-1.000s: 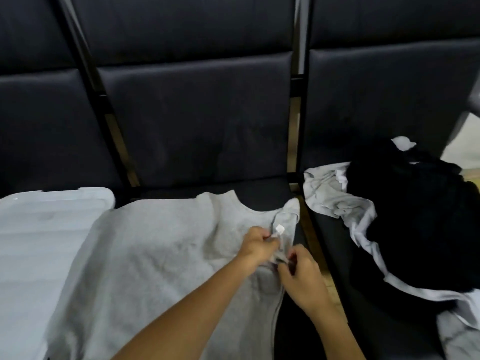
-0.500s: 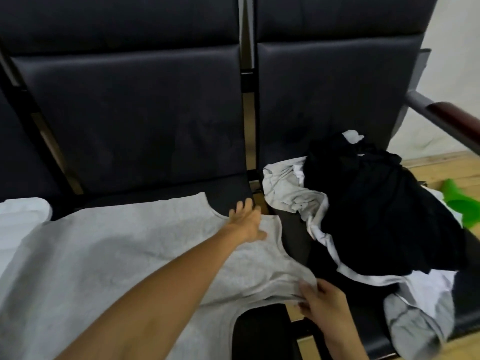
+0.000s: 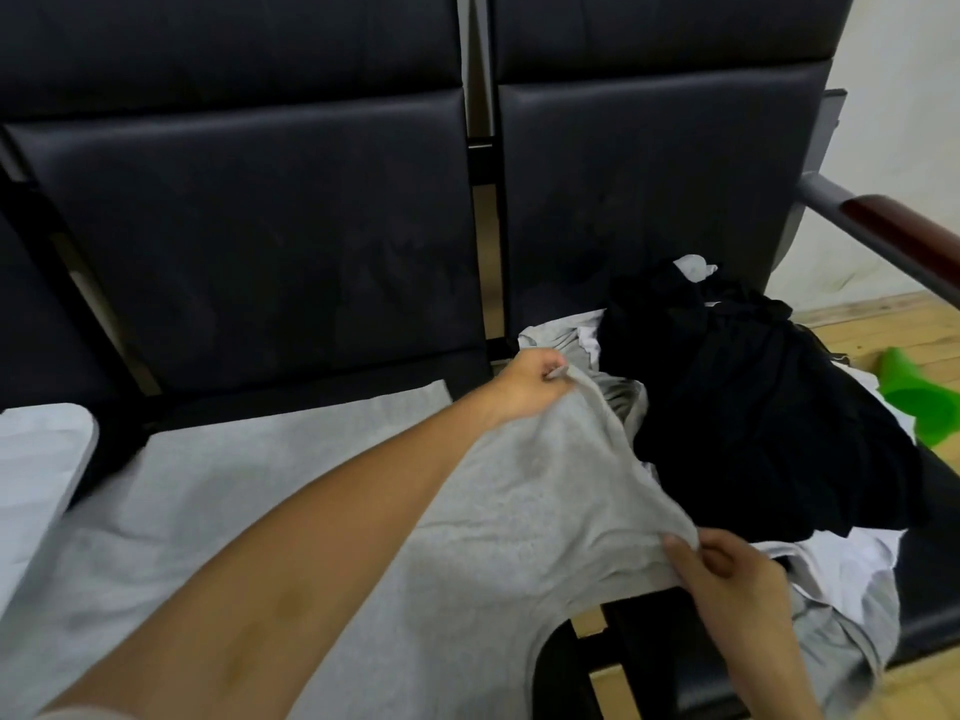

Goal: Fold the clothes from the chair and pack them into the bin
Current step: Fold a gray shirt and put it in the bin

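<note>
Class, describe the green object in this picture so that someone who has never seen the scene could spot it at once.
Start at the row of dark padded chairs and follow it to the right-hand seat piled with black clothes. Just past that pile, on the wooden floor, lies the green object. It is the only bright colour among black, grey and white fabric.

Left arm is reaching forward across the frame, bare forearm fully extended. Left hand (image 3: 530, 384) is sitting knuckles-up, fingers curled, pinching the grey shirt (image 3: 322, 511) at its far edge. Right hand (image 3: 727, 579) is working low at the near right, thumb over curled fingers, gripping the same shirt's near edge. Hands are well apart, fabric pulled between them.
</note>
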